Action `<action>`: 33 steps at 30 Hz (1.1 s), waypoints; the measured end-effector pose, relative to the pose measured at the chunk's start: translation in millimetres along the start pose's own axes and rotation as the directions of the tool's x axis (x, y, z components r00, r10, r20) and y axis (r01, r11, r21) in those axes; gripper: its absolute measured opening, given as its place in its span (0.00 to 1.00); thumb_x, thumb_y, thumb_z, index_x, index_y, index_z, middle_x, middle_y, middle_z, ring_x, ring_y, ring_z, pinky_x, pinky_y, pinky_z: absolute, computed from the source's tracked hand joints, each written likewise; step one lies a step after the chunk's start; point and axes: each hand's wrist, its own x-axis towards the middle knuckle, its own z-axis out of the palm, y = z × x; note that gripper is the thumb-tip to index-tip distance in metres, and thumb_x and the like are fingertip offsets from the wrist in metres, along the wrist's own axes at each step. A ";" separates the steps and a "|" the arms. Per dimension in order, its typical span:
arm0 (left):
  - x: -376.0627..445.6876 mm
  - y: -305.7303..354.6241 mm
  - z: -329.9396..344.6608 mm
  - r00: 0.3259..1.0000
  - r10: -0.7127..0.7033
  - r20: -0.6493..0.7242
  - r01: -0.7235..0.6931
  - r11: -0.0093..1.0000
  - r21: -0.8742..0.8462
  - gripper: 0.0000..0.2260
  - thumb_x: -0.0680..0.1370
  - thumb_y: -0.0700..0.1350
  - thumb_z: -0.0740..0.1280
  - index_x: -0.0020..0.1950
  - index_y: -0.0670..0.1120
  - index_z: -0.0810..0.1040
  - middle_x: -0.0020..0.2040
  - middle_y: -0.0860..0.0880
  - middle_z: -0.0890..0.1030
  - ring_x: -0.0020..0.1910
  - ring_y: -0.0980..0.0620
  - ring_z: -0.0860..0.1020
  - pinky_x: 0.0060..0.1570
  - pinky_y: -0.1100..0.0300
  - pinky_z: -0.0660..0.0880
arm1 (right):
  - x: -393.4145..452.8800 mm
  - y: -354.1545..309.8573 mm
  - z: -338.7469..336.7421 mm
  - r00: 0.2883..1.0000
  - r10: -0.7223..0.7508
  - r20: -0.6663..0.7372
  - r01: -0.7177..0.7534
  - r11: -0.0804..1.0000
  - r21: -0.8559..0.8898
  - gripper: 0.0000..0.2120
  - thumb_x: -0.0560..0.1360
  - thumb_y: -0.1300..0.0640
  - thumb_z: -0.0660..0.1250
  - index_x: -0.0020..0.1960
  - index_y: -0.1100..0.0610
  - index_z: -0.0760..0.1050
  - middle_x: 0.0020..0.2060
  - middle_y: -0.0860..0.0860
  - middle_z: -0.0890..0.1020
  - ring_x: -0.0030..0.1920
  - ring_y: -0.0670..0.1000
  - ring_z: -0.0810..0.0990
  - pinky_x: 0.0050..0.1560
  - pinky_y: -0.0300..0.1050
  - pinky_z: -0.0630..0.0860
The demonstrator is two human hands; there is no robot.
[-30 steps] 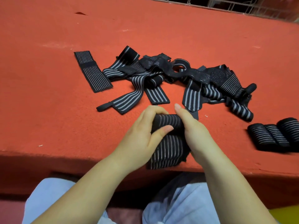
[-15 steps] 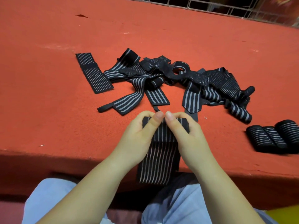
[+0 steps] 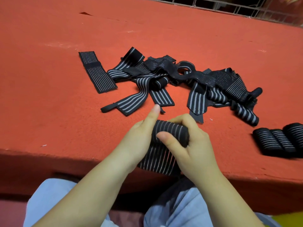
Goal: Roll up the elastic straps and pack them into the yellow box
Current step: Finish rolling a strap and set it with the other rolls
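My right hand (image 3: 195,145) is curled round the half-made roll (image 3: 170,133), thumb across its front and fingers over the top, clamped on it. My left hand (image 3: 139,145) presses against the roll's left end with the forefinger straight out; whether its other fingers grip, I cannot tell. The roll sits on the red surface (image 3: 49,95) near its front edge, and the unrolled tail (image 3: 157,159) of this strap runs from under it toward my lap, so I judge this 1 about half wound.

To my right, near the frame's edge, 3 finished rolls (image 3: 278,141) lie side by side, touching. Beyond my hands, the tangled pile of loose straps (image 3: 180,79) is untouched, with 1 flat strap (image 3: 96,71) just left of it. Most rolling remains, I reckon. A yellow patch (image 3: 288,221) at the bottom right corner may be the box; nothing shows packed yet.
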 end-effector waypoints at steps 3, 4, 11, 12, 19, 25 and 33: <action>-1.4 -2.5 6.6 0.972 0.222 -0.078 -0.219 0.974 0.055 0.10 0.76 0.55 0.63 0.43 0.49 0.76 0.39 0.56 0.78 0.40 0.63 0.75 0.51 0.65 0.70 | 5.7 4.0 0.1 0.969 0.215 0.123 -0.239 0.943 0.232 0.25 0.67 0.32 0.58 0.45 0.53 0.76 0.38 0.47 0.81 0.39 0.46 0.78 0.47 0.47 0.75; -3.6 -3.6 6.7 0.945 0.314 -0.087 -0.303 0.945 0.122 0.07 0.76 0.53 0.64 0.45 0.51 0.73 0.38 0.56 0.76 0.37 0.66 0.73 0.46 0.71 0.68 | 7.7 6.8 -0.5 0.933 0.299 0.199 -0.345 0.901 0.263 0.31 0.66 0.29 0.57 0.46 0.55 0.78 0.41 0.51 0.83 0.44 0.50 0.80 0.52 0.53 0.75; -4.1 -13.0 -3.4 0.925 0.380 0.019 -0.378 0.913 0.153 0.14 0.70 0.58 0.65 0.51 0.55 0.72 0.45 0.58 0.78 0.47 0.68 0.74 0.51 0.72 0.67 | 2.1 6.8 -0.1 0.973 0.213 0.091 -0.229 0.944 0.236 0.15 0.73 0.39 0.65 0.48 0.51 0.75 0.40 0.40 0.80 0.40 0.38 0.78 0.45 0.34 0.71; -2.2 -13.2 -3.1 0.962 0.272 -0.004 -0.271 0.961 0.054 0.13 0.69 0.61 0.63 0.49 0.55 0.75 0.45 0.59 0.80 0.49 0.67 0.75 0.54 0.68 0.68 | 0.2 4.9 0.9 0.989 0.140 0.053 -0.147 0.973 0.176 0.14 0.73 0.40 0.64 0.51 0.49 0.73 0.44 0.38 0.79 0.43 0.37 0.78 0.45 0.29 0.70; -1.0 -13.1 1.8 0.942 0.323 -0.092 -0.301 0.934 0.191 0.24 0.70 0.68 0.54 0.38 0.48 0.72 0.33 0.58 0.74 0.34 0.64 0.70 0.39 0.69 0.68 | -5.0 4.8 12.1 0.995 0.096 -0.022 -0.087 0.965 0.248 0.27 0.68 0.37 0.62 0.62 0.48 0.67 0.54 0.41 0.76 0.57 0.39 0.74 0.57 0.30 0.67; -3.4 -20.4 -5.5 0.738 0.674 0.048 -0.606 0.629 0.487 0.25 0.72 0.73 0.48 0.39 0.52 0.65 0.26 0.57 0.68 0.27 0.62 0.67 0.30 0.70 0.62 | -1.0 8.2 12.0 0.962 0.273 -0.023 -0.251 0.909 0.332 0.30 0.69 0.32 0.53 0.38 0.59 0.73 0.31 0.51 0.75 0.33 0.42 0.72 0.36 0.38 0.70; -11.7 -10.8 1.6 0.972 0.219 0.081 -0.226 0.971 0.083 0.31 0.67 0.75 0.55 0.39 0.47 0.75 0.31 0.53 0.76 0.32 0.57 0.74 0.36 0.57 0.70 | -6.5 13.1 5.9 0.970 -0.145 -0.194 0.129 0.987 -0.095 0.20 0.75 0.34 0.56 0.43 0.51 0.69 0.36 0.45 0.74 0.33 0.42 0.72 0.35 0.31 0.66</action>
